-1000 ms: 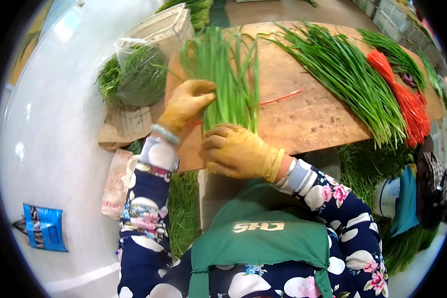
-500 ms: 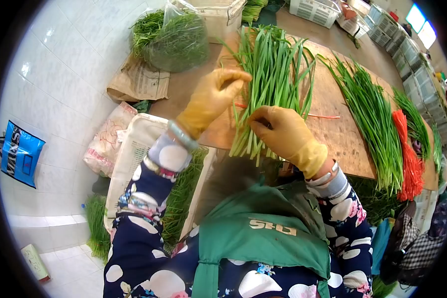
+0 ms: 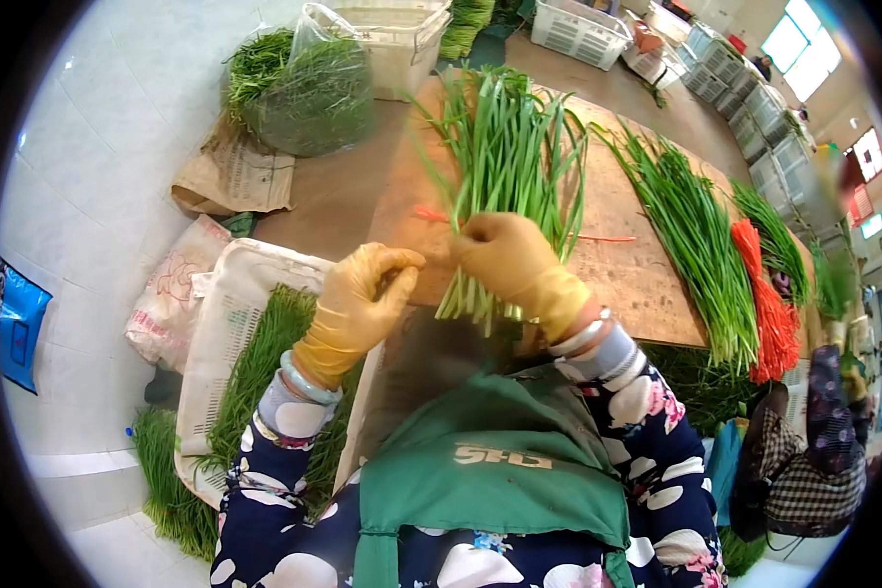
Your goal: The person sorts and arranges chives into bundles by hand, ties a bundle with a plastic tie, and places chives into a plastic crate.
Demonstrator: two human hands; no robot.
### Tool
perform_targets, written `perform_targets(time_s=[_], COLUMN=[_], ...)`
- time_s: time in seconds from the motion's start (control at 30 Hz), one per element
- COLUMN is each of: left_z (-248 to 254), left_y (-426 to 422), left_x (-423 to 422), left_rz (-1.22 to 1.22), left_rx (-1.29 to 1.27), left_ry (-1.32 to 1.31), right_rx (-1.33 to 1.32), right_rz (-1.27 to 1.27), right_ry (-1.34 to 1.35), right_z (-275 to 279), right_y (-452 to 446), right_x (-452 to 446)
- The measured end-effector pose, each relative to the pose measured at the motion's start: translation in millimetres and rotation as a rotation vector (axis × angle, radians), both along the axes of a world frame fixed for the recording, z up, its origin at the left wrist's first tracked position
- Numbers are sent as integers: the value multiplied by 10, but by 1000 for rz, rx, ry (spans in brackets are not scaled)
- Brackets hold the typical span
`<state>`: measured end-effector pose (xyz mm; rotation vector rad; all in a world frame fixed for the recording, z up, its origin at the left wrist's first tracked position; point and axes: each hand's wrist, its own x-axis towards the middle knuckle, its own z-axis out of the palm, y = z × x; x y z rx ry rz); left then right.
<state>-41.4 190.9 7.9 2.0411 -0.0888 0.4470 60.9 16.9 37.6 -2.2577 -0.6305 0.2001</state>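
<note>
A bunch of garlic chives lies on the wooden board, its cut ends toward me. Under it runs a red tie, one end showing on the right and a bit on the left. My right hand, in a yellow glove, is closed over the lower stems; what its fingers pinch is hidden. To the left of the bunch, apart from it, my gloved left hand is curled with thumb and forefinger close together. Whatever it may hold is too small to make out.
More garlic chives and a bundle of red ties lie on the board's right. A white crate of greens stands at left, below a plastic bag of greens. A person is at far right.
My left hand has moved down, away from the bunch and toward me. My right hand has shifted slightly left across the stems. The view has turned a little.
</note>
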Motion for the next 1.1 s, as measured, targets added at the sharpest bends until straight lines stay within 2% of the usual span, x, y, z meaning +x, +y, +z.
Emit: perform_targets(time_s=[0.03, 0.07, 0.2, 0.27, 0.33, 0.37, 0.4, 0.47, 0.5, 0.53, 0.57, 0.63, 0.73, 0.8, 0.87, 0.93, 1.03, 1.1], left_z=[-10, -14, 55, 101, 177, 191, 198, 216, 255, 304, 359, 392, 382, 260, 212, 121, 110, 107], left_y=[16, 28, 2, -59, -144, -197, -233, -315, -393, -515, -598, -760, -883, -821, -825, -795, -798, -807], left_x=[43, 88, 298, 433, 557, 641, 717, 833, 869, 936, 985, 1134, 1380, 1515, 1490, 1490, 1499, 1501], left_rz=[-26, -48, -111, -149, -181, -168, -157, -236, -309, -393, -534, -648, -655, -669, -615, -593, -585, -592], left_rx=[-2, -3, -34, -97, -126, -102, -76, -29, 190, 401, 515, 615, 698, 897, 917, 909, 925, 949], left_ry=[-28, -54, -34, -149, -136, -190, -245, -237, -326, -435, -370, -361, -238, -157, -115, -128, -114, -101], right_rx=[265, 379, 621, 676, 592, 426, 184, -16, -189, -244, -300, -284, -229, -169, -41, 30, -190, -466], right_rz=[-67, -43, -82, -109, -229, -249, -264, -224, -172, -175, -176, -144, -98, -91, -86, -261, -587, -671], right_ry=[374, 431, 279, 285, 303, 347, 230, 147, 34, 32, 30, -32, 68, -8, -51, -297, -615, -718], right_z=[267, 484, 853, 824, 631, 507, 284, -14, 46, 39, 30, -192, 68, 94, 244, 293, 445, 335], right_y=[-50, -150, -571, -725, -789, -822, -821, -815, -775, -742, -712, -658, -747, -868, -1108, -1520, -2451, -2995], right_x=[-54, -73, -37, -4, -9, 28, 55, 30, -41, -62, -75, 4, -94, -258, -451, -602, -647, -606])
